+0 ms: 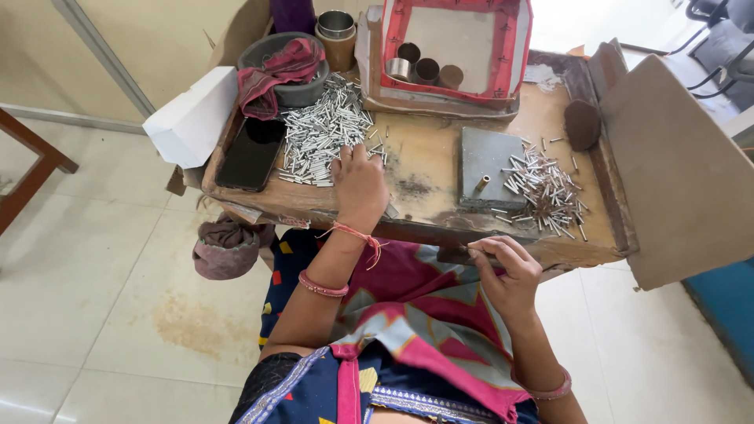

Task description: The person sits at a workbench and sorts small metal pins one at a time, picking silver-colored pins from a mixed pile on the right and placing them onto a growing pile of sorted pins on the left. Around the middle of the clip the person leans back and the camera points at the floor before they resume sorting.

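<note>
My left hand (359,184) rests palm down on the low wooden table (424,157), its fingers at the edge of a big pile of small silver metal tubes (322,133). Whether it grips any tube is hidden under the palm. My right hand (506,271) hovers below the table's front edge, over my lap, pinching a thin metal rod between thumb and fingers. A grey metal block (488,161) with a short brass peg (482,183) lies on the table, and a second, smaller heap of silver tubes (546,192) lies to its right.
A black phone (251,153) and a white box (192,118) sit at the left table edge. A dark bowl with red cloth (287,67), metal cups (336,27) and a red-framed box (455,47) stand at the back. A cardboard sheet (679,169) leans at right.
</note>
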